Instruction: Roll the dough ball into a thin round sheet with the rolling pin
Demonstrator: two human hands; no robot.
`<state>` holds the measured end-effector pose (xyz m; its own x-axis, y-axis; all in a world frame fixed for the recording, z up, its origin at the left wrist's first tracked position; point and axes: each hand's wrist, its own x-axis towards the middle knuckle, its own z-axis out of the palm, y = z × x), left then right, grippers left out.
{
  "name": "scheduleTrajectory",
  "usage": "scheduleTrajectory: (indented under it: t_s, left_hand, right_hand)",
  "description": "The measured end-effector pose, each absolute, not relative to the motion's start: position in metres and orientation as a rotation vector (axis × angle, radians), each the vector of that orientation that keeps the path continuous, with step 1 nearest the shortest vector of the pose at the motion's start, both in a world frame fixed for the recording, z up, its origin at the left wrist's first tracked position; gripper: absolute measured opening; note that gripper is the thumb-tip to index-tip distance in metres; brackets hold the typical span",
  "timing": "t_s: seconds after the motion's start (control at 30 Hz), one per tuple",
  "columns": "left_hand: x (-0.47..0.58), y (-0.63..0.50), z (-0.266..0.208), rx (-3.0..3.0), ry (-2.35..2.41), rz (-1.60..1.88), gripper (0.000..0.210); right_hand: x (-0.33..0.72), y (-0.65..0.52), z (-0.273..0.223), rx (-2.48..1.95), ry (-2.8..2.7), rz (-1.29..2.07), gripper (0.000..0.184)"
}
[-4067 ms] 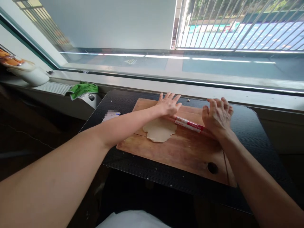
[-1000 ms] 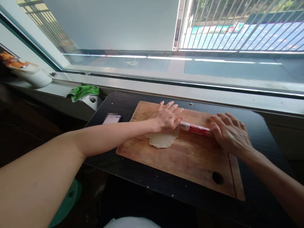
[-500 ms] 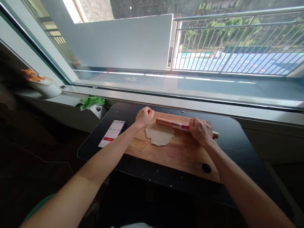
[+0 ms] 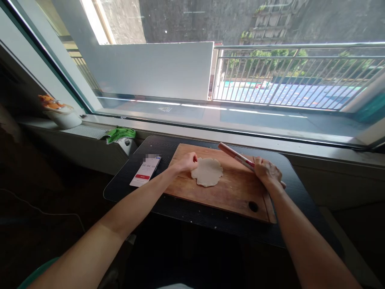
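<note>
A flat, uneven round of dough (image 4: 207,172) lies on a wooden cutting board (image 4: 231,196). At its upper left edge is my left hand (image 4: 189,161), its fingers closed in a pinch on the dough's rim. The fingertips are partly hidden. My right hand (image 4: 267,170) is wrapped round a rolling pin (image 4: 236,155) near its right end. The pin slants over the right part of the board, its far end pointing up and left, apart from the dough.
A phone (image 4: 145,171) showing a timer lies left of the board on the black table (image 4: 123,188). A green cloth (image 4: 120,134) and a white pot (image 4: 64,116) stand along the ledge by the window. Small crumbs dot the table's near edge.
The rolling pin has moved right, off the dough, and turned to a steeper slant. My left hand has come down to the dough's edge. The camera view has tilted up.
</note>
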<state>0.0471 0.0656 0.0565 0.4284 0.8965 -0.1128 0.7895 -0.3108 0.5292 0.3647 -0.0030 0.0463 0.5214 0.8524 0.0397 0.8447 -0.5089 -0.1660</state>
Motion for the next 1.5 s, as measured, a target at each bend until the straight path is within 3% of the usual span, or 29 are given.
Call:
scheduleTrajectory:
  t_s: [0.2, 0.4, 0.57, 0.77, 0.87, 0.97, 1.17, 1.33, 1.5]
  left_hand:
    - [0.05, 0.069, 0.062, 2.239, 0.959, 0.384, 0.028]
    - [0.04, 0.074, 0.066, 2.541, 1.447, 0.475, 0.026]
    - [0.038, 0.031, 0.054, 2.79, 0.881, 0.221, 0.016]
    - [0.055, 0.011, 0.057, 3.134, 0.935, 0.067, 0.012]
    - [0.061, 0.013, 0.058, 3.203, 0.922, 0.08, 0.013]
    - [0.057, 0.013, 0.053, 3.209, 0.898, 0.192, 0.016]
    - [0.026, 0.008, 0.056, 3.026, 0.801, 0.333, 0.015]
    - [0.05, 0.042, 0.087, 2.794, 1.218, 0.698, 0.031]
    - [0.119, 0.064, 0.071, 2.732, 1.219, 0.385, 0.04]
  right_hand:
    - [0.358, -0.002, 0.05, -2.647, -1.293, 0.138, 0.055]
    - [0.355, -0.006, 0.05, -2.663, -1.256, 0.129, 0.055]
    - [0.35, -0.006, 0.055, -2.668, -1.286, 0.152, 0.055]
    - [0.347, -0.006, 0.054, -2.706, -1.252, 0.123, 0.048]
    - [0.348, -0.007, 0.056, -2.71, -1.277, 0.141, 0.054]
    - [0.348, -0.007, 0.06, -2.719, -1.338, 0.21, 0.062]
    - [0.321, -0.017, 0.057, -2.628, -1.562, 0.162, 0.056]
    - [0.295, -0.021, 0.061, -2.577, -1.747, 0.109, 0.049]
    - [0.306, -0.01, 0.067, -2.499, -1.67, 0.068, 0.045]
